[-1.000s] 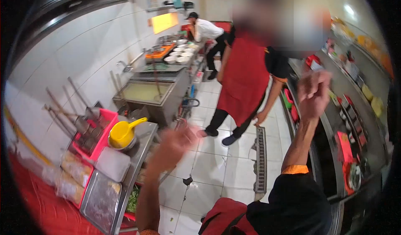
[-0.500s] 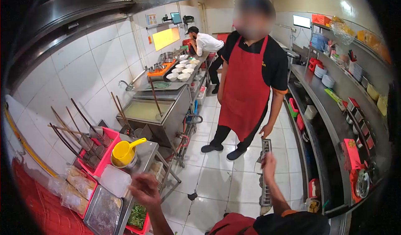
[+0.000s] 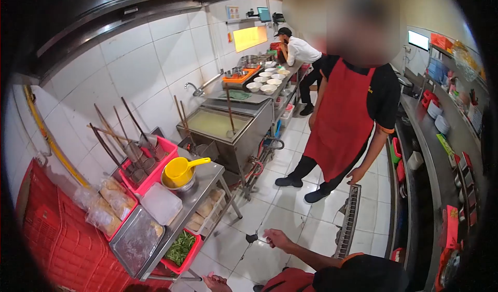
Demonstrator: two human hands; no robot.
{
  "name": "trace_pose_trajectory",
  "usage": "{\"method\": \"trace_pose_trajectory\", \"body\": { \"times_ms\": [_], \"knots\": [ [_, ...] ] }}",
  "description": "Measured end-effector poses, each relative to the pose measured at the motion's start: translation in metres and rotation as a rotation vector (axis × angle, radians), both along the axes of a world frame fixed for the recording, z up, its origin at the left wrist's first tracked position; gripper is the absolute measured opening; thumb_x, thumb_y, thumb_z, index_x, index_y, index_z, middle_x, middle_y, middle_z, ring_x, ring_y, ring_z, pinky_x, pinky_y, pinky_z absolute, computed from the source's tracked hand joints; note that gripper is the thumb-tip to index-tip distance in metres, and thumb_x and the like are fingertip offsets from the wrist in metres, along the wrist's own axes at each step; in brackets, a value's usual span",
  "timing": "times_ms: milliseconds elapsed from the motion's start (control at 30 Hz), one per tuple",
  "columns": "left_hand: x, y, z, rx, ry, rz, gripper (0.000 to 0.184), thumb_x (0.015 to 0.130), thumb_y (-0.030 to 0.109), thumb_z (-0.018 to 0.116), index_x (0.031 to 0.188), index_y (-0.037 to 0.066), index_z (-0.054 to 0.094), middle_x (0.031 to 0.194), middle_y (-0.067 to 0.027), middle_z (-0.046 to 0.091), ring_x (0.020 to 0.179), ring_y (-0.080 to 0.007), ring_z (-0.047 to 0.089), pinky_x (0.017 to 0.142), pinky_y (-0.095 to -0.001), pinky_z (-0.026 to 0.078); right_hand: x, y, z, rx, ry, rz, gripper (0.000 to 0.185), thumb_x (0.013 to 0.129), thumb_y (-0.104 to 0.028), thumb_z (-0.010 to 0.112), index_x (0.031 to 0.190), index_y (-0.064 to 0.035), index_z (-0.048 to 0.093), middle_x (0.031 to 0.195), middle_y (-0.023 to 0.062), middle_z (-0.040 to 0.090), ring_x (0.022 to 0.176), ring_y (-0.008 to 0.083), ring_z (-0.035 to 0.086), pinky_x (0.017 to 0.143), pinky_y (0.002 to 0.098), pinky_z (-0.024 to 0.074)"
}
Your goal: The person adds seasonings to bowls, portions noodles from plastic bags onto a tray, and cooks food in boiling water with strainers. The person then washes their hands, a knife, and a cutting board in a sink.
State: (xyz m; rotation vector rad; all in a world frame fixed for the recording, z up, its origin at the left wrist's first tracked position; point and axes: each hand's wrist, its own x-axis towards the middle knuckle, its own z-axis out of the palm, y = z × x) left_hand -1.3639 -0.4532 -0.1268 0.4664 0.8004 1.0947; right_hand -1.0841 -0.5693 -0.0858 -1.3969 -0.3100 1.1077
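Observation:
My right hand is held out over the tiled floor in front of my red apron. Its fingers are loosely bent and apart, and I see nothing held in them. Low at the bottom edge, my left hand is partly cut off by the frame; its visible fingers are apart and hold nothing I can see. The steel table is nearest to it, with a pink bin of green leafy vegetables below. On that table are a yellow dipper resting in a metal pot, a white lid and a metal tray.
A co-worker in a red apron stands ahead, beside a floor drain grate. Another person in white leans on the far counter near several bowls. A vat of cloudy liquid stands left; steel shelving lines the right.
The view has swung left. My right hand has come leftward and lower toward my body, and my left hand has dropped from beside the table to the bottom edge.

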Motion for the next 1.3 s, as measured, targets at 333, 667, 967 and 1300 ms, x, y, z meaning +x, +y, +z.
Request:
{"method": "trace_pose_trajectory", "body": {
  "times_ms": [333,667,967,1300],
  "knots": [
    [0.000,0.016,-0.014,-0.227,-0.111,0.109,0.046,0.088,0.049,0.045,0.106,0.007,0.051,0.064,0.0025,0.043,0.051,-0.0096,0.041,0.047,-0.0240,0.033,0.048,0.006,0.025,0.255,0.060,-0.331,0.031,0.093,-0.034,0.045,0.077,-0.0096,0.053,0.060,-0.0019,0.045,0.051,0.0098,0.044,0.049,0.0237,0.0383],
    [0.046,0.032,0.056,-0.225,-0.496,-0.084,0.048,0.086,0.047,0.049,0.118,0.011,0.049,0.078,0.0000,0.050,0.064,-0.0158,0.045,0.059,-0.0303,0.037,0.087,-0.079,0.258,1.501,-0.010,0.365,0.057,0.084,-0.063,0.043,0.056,-0.0126,0.042,0.047,-0.0023,0.038,0.041,0.0111,0.033,0.044,0.0278,0.0275],
    [0.059,0.022,0.044,-0.257,-0.465,-0.150,0.048,0.086,0.046,0.048,0.119,0.011,0.048,0.077,0.0000,0.050,0.060,-0.0153,0.046,0.056,-0.0286,0.036,0.040,-0.024,0.158,0.578,-0.309,0.354,0.047,0.091,-0.050,0.042,0.066,-0.0100,0.045,0.064,-0.0008,0.041,0.058,0.0132,0.040,0.057,0.0265,0.0348],
    [0.031,0.017,0.005,-0.310,-0.360,-0.063,0.048,0.084,0.046,0.049,0.119,0.012,0.049,0.078,0.0004,0.051,0.060,-0.0146,0.045,0.055,-0.0284,0.036,0.044,-0.082,-0.141,0.020,0.775,-0.731,0.052,0.076,-0.062,0.056,0.070,-0.0135,0.039,0.058,-0.0008,0.033,0.051,0.0139,0.032,0.047,0.0263,0.0310]
  ]
}}
